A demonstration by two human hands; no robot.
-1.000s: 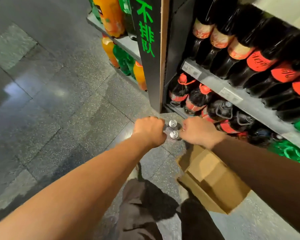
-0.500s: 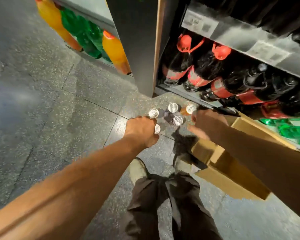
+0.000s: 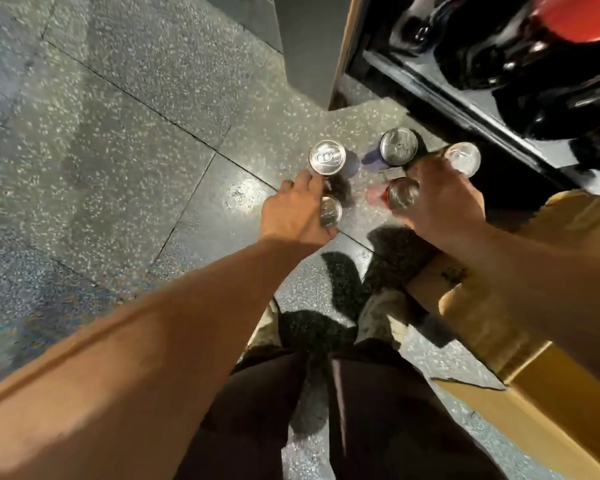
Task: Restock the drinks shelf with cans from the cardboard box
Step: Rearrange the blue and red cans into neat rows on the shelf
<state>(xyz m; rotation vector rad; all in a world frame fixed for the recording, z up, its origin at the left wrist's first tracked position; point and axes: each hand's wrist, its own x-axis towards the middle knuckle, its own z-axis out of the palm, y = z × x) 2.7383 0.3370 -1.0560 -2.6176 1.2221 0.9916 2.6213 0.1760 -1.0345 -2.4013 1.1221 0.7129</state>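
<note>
Several silver-topped cans stand upright on the speckled floor in front of the drinks shelf [image 3: 458, 109]. My left hand [image 3: 293, 213] grips a can [image 3: 330, 210] from above, and its forefinger touches another can [image 3: 327, 157] just beyond. My right hand [image 3: 444, 202] reaches over a red can [image 3: 403, 192], its fingers curled against it and against a can [image 3: 462, 159] nearest the shelf. A bluish can [image 3: 398, 147] stands untouched between the hands. The open cardboard box [image 3: 551, 393] lies under my right forearm; its inside is hidden.
Large dark cola bottles [image 3: 499, 57] with red labels fill the bottom shelf at the upper right. A grey shelf end panel [image 3: 309, 46] stands above the cans. My legs and shoes [image 3: 378, 317] are below the hands. Tiled floor stretches to the left.
The view has dropped much closer to the floor. Both hands have spread apart and come down onto the cans, the right one shifting toward the shelf side.
</note>
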